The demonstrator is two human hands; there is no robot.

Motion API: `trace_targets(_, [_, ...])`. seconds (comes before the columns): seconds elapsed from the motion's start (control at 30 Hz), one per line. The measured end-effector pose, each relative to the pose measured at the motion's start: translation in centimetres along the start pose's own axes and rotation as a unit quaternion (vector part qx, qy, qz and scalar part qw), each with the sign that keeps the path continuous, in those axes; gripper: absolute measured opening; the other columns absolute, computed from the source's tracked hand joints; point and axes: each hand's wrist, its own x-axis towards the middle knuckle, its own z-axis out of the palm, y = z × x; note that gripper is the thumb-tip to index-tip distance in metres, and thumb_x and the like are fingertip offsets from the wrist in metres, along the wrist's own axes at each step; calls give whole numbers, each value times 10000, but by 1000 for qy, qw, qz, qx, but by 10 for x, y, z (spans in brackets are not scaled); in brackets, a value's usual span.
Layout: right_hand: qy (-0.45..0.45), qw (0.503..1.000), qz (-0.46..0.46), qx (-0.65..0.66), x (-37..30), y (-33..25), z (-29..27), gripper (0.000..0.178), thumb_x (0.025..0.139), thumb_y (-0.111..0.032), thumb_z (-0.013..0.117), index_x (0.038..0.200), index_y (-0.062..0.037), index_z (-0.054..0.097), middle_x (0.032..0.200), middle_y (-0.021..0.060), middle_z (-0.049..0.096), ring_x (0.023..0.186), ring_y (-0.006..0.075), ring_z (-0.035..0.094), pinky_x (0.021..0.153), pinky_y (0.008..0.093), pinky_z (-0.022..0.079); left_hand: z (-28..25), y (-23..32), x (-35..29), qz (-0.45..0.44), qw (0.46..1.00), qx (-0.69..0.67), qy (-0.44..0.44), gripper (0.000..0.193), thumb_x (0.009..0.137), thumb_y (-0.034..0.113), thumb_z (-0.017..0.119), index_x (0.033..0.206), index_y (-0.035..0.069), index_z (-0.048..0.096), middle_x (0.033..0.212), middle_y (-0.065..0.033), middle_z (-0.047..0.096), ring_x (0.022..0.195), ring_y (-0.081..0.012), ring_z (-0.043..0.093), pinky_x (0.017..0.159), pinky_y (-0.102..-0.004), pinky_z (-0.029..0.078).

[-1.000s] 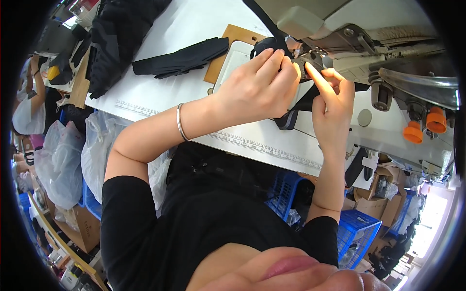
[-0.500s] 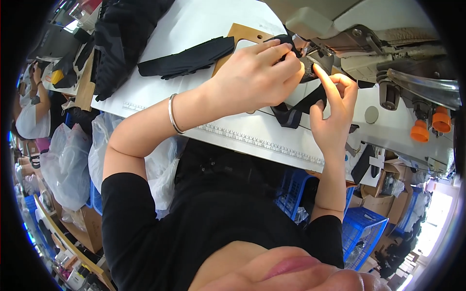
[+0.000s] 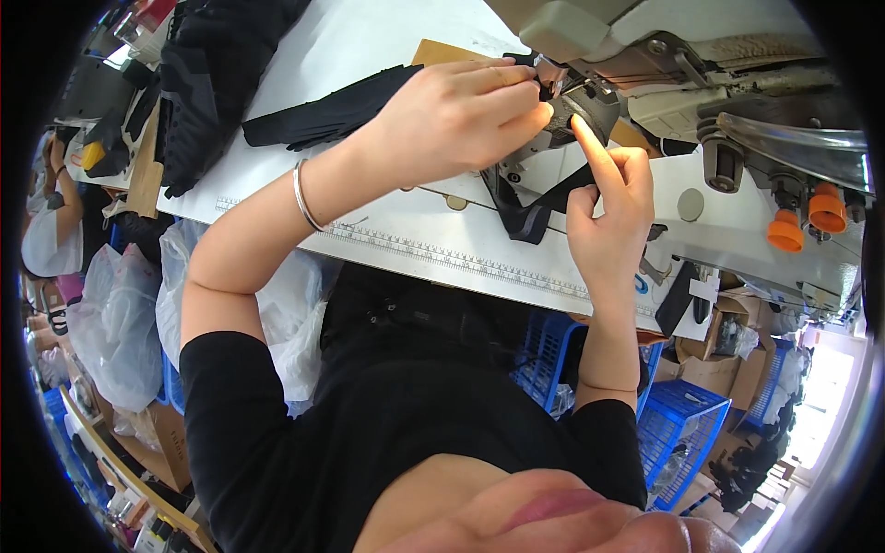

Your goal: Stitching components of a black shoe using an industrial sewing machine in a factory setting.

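While a dark fabric bundle (image 3: 221,83) is seen at the far left of the white counter (image 3: 359,28), a stack of black strips (image 3: 318,111) is laid to its right. The right end of the stack is now overlapped by the left hand (image 3: 466,115), though it was left clear a second ago; the hand has been shifted farther and leftward. Its thumb and fingertips are drawn together at a black fabric piece (image 3: 527,60), mostly hidden, beside the needle area of the sewing machine (image 3: 654,55); whether the fabric is pinched cannot be told. On the near side, a black strap (image 3: 525,224) is draped in a bend, and more of its left part is exposed than before. Farther right, a grey metal part (image 3: 590,103) is now less covered. Close against it, the index fingertip of the right hand (image 3: 613,198) is placed, as earlier, with the thumb spread away and the other fingers curled. At the far right, two orange knobs (image 3: 784,230) are seen.
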Motion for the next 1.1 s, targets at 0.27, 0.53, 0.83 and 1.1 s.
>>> trace_targets(0.27, [34,998,-21,-50,-5,-15,9,677,697,108,557,1330,-87,698,879,58,443,750,193,489,654,323,439,0,-25,0,22,995,-95,-4,236,763,76,722,995,44,748,1044,-65,709,988,-249,747,798,-327,633])
trace_targets(0.53, [26,996,-24,-82,-8,-24,14,652,688,79,600,1318,-72,672,926,84,467,826,261,511,697,402,465,1,-42,1,50,989,-137,-3,273,753,99,722,1015,31,761,1062,-90,724,879,-255,729,730,-327,606])
trace_targets(0.83, [50,995,-23,-88,1,-23,16,612,714,89,580,1293,-69,700,924,75,475,828,252,515,715,383,461,13,-48,1,15,989,-146,34,213,770,77,724,975,107,774,1024,-1,727,793,-203,706,663,-312,584])
trace_targets(1.1, [53,995,-26,-78,7,-18,14,566,712,61,601,1247,-82,717,927,64,485,858,259,519,734,394,478,9,-51,-2,2,990,-143,-9,482,625,-100,730,1064,91,783,1071,-61,724,862,-248,706,737,-323,589])
